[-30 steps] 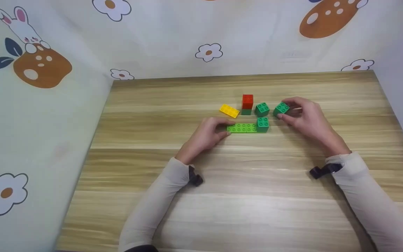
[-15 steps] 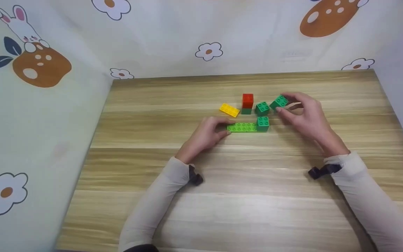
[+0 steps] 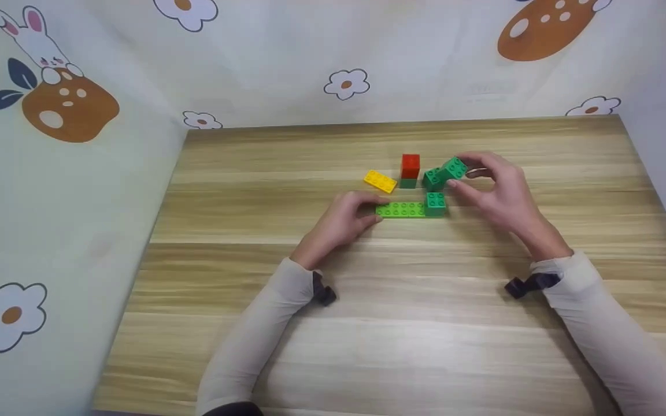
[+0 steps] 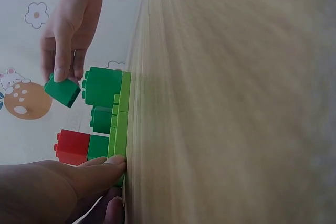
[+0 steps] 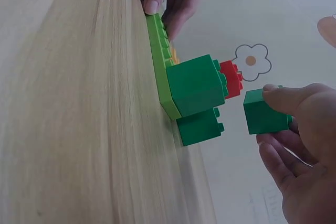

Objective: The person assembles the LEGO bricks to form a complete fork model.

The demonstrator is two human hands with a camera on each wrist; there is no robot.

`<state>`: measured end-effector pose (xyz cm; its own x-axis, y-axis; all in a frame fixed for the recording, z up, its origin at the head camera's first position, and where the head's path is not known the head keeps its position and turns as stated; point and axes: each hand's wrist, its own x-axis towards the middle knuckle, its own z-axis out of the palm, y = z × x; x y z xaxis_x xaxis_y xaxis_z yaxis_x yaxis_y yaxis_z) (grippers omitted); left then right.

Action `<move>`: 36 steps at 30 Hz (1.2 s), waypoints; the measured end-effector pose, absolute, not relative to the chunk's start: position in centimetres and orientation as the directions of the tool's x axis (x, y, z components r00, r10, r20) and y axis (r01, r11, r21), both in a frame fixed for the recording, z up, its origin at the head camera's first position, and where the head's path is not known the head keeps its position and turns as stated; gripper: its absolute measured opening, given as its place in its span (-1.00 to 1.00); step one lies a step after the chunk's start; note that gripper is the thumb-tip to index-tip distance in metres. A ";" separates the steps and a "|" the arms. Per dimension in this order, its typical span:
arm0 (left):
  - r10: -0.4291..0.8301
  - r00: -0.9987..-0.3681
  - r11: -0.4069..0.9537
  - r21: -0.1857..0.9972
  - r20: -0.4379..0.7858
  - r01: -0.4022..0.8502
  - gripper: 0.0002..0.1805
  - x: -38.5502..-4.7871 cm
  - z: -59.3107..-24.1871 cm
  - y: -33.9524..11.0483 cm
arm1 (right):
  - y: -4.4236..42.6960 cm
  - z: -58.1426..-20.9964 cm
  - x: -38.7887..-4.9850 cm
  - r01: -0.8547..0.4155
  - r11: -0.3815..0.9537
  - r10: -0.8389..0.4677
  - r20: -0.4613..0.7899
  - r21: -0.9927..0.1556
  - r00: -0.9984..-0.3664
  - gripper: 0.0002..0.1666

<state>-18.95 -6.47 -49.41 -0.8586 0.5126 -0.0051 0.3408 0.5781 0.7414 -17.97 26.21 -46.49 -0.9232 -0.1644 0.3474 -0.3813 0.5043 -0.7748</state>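
My left hand (image 3: 341,222) pinches the left end of a light green building plate (image 3: 400,210) lying on the table. A green building brick (image 3: 435,206) sits on the plate's right end. My right hand (image 3: 503,193) holds another green brick (image 3: 455,168) between thumb and fingers, tilted and off the table. In the right wrist view this held brick (image 5: 262,111) is apart from the brick on the plate (image 5: 197,86). Partly hidden by it in the head view, a third green brick (image 3: 432,180) rests on the table just behind the plate.
A red brick (image 3: 410,166) stands on a green one (image 3: 408,184) behind the plate. To their left lies a yellow plate (image 3: 380,181). Patterned sheeting (image 3: 269,63) rises along the table's (image 3: 240,173) back and left edges.
My right hand has lifted its green brick off the table and carried it left, tilting it, until it overlaps the loose green brick in the head view. My left hand stays on the plate.
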 end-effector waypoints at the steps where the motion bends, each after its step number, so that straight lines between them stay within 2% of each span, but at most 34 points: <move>1: 0.514 -0.858 0.575 0.742 0.002 0.346 -0.59 -18.9 -49.5 -6.5 | 26.1 -46.5 -18.0 -0.382 0.503 -0.167 0.347 -0.775 -0.923 -0.41; 8: 0.522 -0.853 0.562 0.744 0.019 0.360 -0.59 -18.9 -49.6 -6.6 | 25.4 -46.3 -17.9 -0.370 0.501 -0.171 0.330 -0.782 -0.928 -0.42; 25: 0.523 -0.852 0.570 0.735 0.019 0.366 -0.59 -19.0 -49.5 -6.6 | 23.4 -46.4 -18.5 -0.441 0.478 -0.234 0.374 -0.759 -0.897 -0.44; 36: 0.519 -0.855 0.577 0.737 0.000 0.351 -0.58 -19.0 -49.3 -6.4 | 22.0 -46.2 -18.4 -0.448 0.480 -0.293 0.344 -0.754 -0.892 -0.43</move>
<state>-18.96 -6.36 -49.31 -0.8549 0.5189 0.0001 0.3505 0.5773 0.7375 -18.38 22.05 -46.24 -0.8920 -0.2930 0.3441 -0.4485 0.4799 -0.7541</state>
